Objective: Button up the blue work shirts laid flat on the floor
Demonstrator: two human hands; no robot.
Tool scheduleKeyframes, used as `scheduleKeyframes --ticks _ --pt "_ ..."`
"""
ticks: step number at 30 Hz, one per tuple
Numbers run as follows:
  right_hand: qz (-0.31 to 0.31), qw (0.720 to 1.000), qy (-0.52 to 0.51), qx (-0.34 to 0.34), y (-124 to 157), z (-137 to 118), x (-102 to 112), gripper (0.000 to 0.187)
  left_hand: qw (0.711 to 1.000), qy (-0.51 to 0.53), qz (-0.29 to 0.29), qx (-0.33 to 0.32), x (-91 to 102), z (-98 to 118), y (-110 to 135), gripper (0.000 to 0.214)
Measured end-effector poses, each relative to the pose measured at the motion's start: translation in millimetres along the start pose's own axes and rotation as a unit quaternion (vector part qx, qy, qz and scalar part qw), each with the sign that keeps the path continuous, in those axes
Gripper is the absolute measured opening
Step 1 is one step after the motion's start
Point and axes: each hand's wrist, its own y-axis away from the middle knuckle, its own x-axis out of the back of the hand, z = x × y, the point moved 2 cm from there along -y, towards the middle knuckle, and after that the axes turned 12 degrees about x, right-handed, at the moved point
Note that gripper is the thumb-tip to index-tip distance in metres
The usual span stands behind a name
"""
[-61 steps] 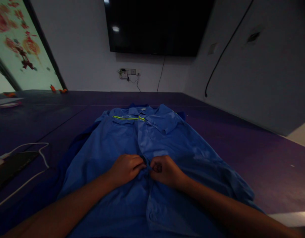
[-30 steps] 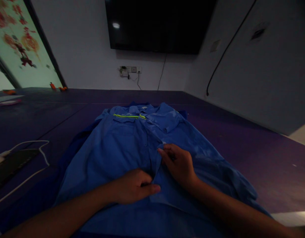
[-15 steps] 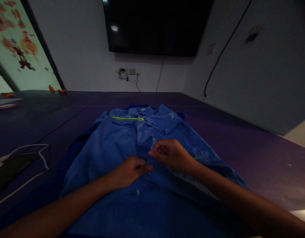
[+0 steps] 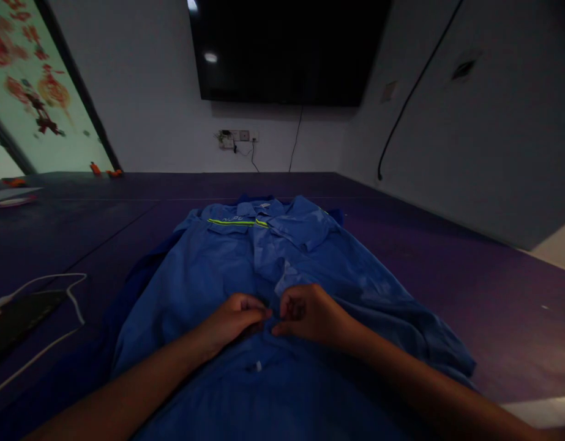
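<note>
A blue work shirt [image 4: 204,275] lies spread front side up, its collar at the far end, with a yellow-green stripe across the chest. Both hands work at the middle of its front opening, fingertips almost meeting. My left hand [image 4: 239,315] is closed, thumb against forefinger, pinching the cloth near the front edge. Just to its right, my right hand [image 4: 312,315] has its fingers curled and pinches the shirt's other front edge. The cloth between the fingertips is dark, so any button there is hidden. A small white tag [image 4: 258,366] shows on the shirt nearer to me.
Darker blue cloth [image 4: 147,269] shows beneath the shirt's left side. At left, a black power strip [image 4: 29,318] and white cable [image 4: 75,300] lie on the purple surface [image 4: 392,233]. Walls with a screen [image 4: 291,55] rise behind. Orange objects [image 4: 114,173] sit at the far left.
My right hand has come down and toward me, from above my left hand to level beside it. My left fingertips have shifted slightly left. The shirt front has shifted around the hands.
</note>
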Motion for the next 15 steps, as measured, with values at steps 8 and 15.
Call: scheduleKeyframes --ticks 8,15 --pt "-0.046 0.972 0.151 0.173 3.4 -4.5 -2.9 0.021 1.000 -0.003 -0.005 -0.003 0.6 0.5 6.8 0.031" --pt "-0.051 0.925 0.250 0.283 6.6 -6.9 -3.1 0.015 0.998 -0.038 -0.008 -0.044 0.8 -6.6 -0.8 0.029"
